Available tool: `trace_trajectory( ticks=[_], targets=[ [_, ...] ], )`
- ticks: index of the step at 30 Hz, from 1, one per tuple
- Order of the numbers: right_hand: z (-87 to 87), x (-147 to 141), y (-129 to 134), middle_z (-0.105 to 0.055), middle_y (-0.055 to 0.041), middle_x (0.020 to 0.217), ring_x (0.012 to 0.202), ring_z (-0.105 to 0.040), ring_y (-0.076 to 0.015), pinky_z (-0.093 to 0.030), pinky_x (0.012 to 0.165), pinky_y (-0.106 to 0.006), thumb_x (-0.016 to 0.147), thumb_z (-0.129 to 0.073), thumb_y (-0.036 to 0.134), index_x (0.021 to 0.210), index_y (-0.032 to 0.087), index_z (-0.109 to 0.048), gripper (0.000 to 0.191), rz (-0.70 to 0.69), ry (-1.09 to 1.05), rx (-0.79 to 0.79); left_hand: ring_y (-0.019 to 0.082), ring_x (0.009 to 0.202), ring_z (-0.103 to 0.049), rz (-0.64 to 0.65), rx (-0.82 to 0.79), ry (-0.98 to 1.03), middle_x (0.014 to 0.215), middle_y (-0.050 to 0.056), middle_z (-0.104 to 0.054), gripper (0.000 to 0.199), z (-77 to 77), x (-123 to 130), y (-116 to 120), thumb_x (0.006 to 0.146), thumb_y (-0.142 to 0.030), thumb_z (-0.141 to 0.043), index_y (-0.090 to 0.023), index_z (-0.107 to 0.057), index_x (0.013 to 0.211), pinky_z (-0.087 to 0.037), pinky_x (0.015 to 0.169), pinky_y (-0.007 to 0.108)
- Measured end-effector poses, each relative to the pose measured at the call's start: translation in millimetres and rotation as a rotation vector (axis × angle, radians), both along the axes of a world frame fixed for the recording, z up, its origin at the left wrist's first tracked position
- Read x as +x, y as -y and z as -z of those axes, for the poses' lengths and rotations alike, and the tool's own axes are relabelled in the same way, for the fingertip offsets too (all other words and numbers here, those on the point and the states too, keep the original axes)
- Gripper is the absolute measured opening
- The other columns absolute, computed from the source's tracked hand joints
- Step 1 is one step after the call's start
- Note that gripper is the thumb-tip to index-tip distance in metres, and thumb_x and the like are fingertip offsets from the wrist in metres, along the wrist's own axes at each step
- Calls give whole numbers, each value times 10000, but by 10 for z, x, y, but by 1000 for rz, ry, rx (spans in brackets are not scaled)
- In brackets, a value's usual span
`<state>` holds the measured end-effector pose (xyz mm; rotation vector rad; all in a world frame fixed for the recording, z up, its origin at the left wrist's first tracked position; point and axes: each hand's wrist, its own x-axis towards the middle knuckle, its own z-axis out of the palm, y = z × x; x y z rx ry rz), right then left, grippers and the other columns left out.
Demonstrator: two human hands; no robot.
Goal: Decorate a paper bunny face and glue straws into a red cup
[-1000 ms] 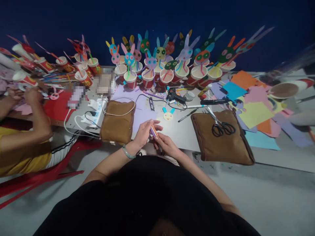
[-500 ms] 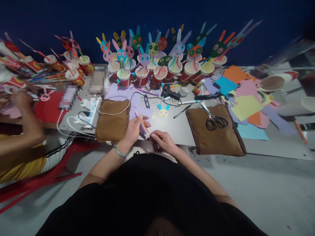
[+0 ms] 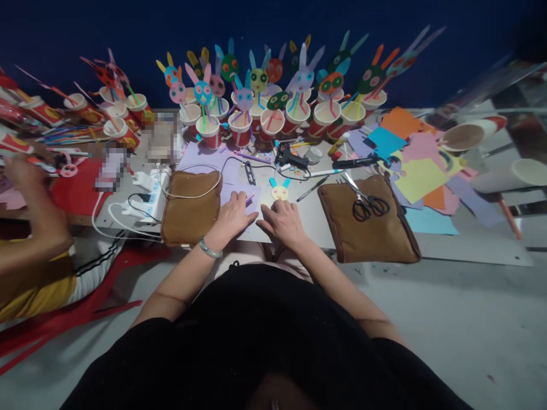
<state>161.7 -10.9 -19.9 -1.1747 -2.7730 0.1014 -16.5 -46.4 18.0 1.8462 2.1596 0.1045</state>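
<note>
Your left hand [image 3: 233, 217] has lowered a straw [image 3: 250, 197] left of the rabbit face [image 3: 280, 192], eared and eyed, no straw visibly attached; your right hand [image 3: 285, 223] is nearer you. Whether fingers [image 3: 238, 201] clamp, I can't tell.

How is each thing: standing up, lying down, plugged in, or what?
Left hand: down on purple paper
Right hand: fingers bent, beside the rabbit face
Rabbit face: lying flat, blue ears on
Rabbit-row cups: standing upright
Glue gun: lying down
Scissors: lying on a brown cushion
Power strip: plugs in it
</note>
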Motion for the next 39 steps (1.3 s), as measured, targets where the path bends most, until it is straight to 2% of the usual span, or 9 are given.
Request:
trace_trajectory(
  ticks=[5,9,11,18,21,25,30,36,39],
  targets=[
    [53,122,48,-593,-122,1031,936,-445,-274,-277,810,-379,1012,-454,517,1173,221,-700,417,15,-95,-41,302,1019,-684,58,-43,-78,1168,163,-626,279,-25,-74,-58,962,-262,-479,-127,-586,1180,-539,841,395],
    [61,147,71,-603,-127,1040,932,-433,-273,-280,832,-384,1018,-456,463,1292,186,-642,432,36,-116,-8,322,1018,-685,61,-44,-76,1135,165,-639,349,-56,-55,-101,949,-372,-536,-117,-592,1180,-544,866,415],
    [47,154,92,-602,-129,1043,916,-420,-272,-273,832,-388,1018,-451,452,1252,190,-658,407,28,-76,15,337,1004,-690,61,-42,-87,1145,173,-640,432,-68,-18,-126,919,-425,-580,-106,-585,1209,-550,847,423],
    [-24,142,108,-598,-130,1044,915,-413,-271,-247,823,-387,1021,-432,455,1220,211,-660,388,32,-4,-6,342,1052,-694,77,-78,-131,1119,196,-688,303,-95,-37,-243,917,-228,-487,-110,-617,1164,-541,886,425],
    [-54,94,64,-599,-142,1042,921,-422,-279,-243,815,-388,1013,-441,478,1266,198,-629,421,47,30,-19,341,1044,-703,-42,-44,-68,1056,183,-718,335,-152,-151,-256,898,-184,-487,-124,-598,1208,-541,899,430],
    [-96,11,20,-614,-161,1082,961,-450,-299,-269,836,-400,1011,-441,476,1247,177,-625,423,51,22,-44,312,1067,-701,-166,98,106,1127,166,-720,507,-231,-349,-229,866,-165,-541,-132,-506,1371,-531,966,416],
    [-83,-91,30,-630,-159,1245,1118,-479,-319,-310,954,-434,1012,-455,467,1254,173,-614,413,-95,-92,-73,285,1016,-711,-274,235,268,1161,144,-723,629,-212,-581,-163,814,-146,-581,-151,-462,1432,-544,985,421],
    [3,-247,15,-562,-210,1441,1299,-456,-354,-311,1083,-481,991,-504,517,1338,121,-588,533,-173,-151,-70,281,1227,-647,-251,302,341,1404,136,-629,656,-160,-670,-145,815,-138,-550,-168,-462,1465,-496,1107,434],
    [16,-245,-24,-570,-218,1440,1313,-466,-356,-301,1118,-490,976,-525,548,1337,96,-596,583,-202,-147,-87,258,1151,-678,-179,273,364,1362,114,-660,654,-179,-613,-175,824,-120,-516,-183,-490,1475,-512,1075,415]
  ],
)
